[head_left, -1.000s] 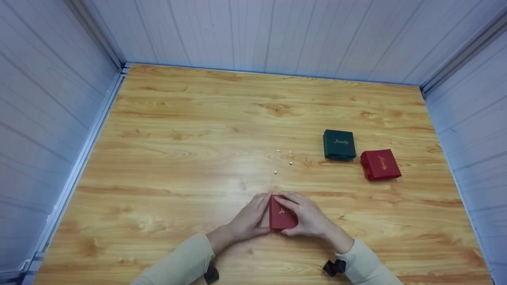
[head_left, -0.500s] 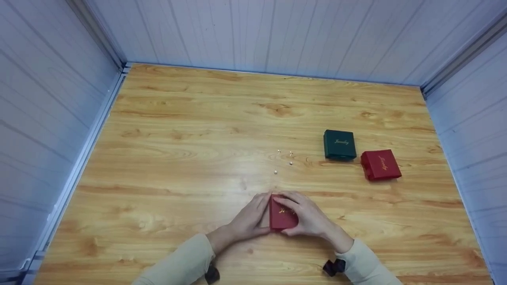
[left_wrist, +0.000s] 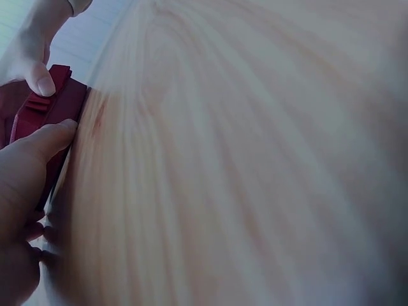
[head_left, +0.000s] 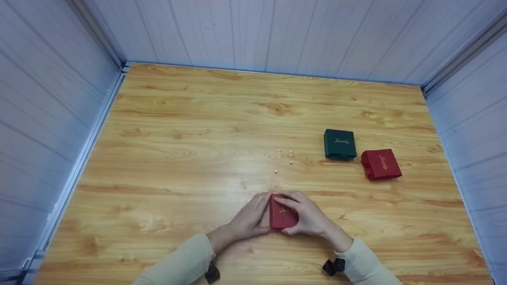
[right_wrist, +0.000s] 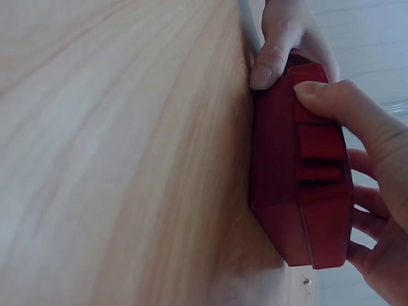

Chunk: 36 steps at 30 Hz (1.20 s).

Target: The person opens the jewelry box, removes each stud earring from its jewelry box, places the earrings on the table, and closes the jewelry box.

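Note:
A red jewelry box (head_left: 282, 217) with gold lettering lies on the table in front of the person, its lid down. A ribbon bow (right_wrist: 320, 143) shows on its near side in the right wrist view. My left hand (head_left: 247, 217) grips the lower part from the left, thumb on the near side and fingers at the far side. My right hand (head_left: 311, 217) holds the lid from the right, its thumb beside the bow and its fingers over the far edge. The hand covers part of the lettering, and the inside of the box is hidden.
Several tiny shiny pieces, perhaps earring parts, lie beyond the box, one a small bead (head_left: 276, 171). A dark green jewelry box (head_left: 340, 145) and a second red jewelry box (head_left: 382, 164) stand to the right. Pale panels (head_left: 253, 35) border the wooden table (head_left: 178, 118).

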Each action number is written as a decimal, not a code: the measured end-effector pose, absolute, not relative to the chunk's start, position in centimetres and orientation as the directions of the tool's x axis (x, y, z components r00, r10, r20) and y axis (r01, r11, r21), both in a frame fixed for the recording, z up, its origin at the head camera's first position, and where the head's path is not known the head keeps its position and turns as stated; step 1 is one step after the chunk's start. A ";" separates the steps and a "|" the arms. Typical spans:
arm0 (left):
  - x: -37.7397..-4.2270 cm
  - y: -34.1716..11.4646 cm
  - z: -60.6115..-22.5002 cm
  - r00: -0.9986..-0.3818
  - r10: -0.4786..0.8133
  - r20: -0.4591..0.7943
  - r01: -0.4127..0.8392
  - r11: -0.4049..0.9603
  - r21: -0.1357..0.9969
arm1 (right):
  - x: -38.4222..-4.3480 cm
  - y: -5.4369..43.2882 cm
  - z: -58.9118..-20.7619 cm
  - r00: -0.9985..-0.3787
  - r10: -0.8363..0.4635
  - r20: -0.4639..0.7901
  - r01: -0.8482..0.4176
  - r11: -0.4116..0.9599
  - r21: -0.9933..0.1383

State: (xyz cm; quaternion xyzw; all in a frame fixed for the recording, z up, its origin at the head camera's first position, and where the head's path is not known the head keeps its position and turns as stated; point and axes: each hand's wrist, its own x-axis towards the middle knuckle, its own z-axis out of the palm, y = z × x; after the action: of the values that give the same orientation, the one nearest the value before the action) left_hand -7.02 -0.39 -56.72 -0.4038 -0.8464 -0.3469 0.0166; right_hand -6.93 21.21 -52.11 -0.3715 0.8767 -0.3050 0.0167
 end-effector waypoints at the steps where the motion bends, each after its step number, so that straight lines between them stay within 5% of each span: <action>1: -7.0 -0.4 -56.7 -0.676 0.671 0.304 0.692 0.437 0.574 | -6.9 21.2 -52.1 -0.721 -0.662 0.203 -0.647 0.539 -0.540; 17: -6.8 -0.3 -56.7 -0.680 0.669 0.300 0.677 0.416 0.608 | -6.7 21.1 -51.2 -0.722 -0.675 0.153 -0.641 0.568 -0.517; 36: -7.1 -0.4 -56.8 -0.695 0.660 0.285 0.656 0.421 0.626 | -7.0 22.2 -50.0 -0.700 -0.673 0.238 -0.679 0.525 -0.513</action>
State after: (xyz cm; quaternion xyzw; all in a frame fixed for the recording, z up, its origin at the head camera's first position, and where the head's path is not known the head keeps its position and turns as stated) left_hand -7.12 -0.38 -56.84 -0.3905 -0.8428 -0.3703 -0.0026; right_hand -6.98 22.16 -49.99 -0.3871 0.8732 -0.2959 -0.0049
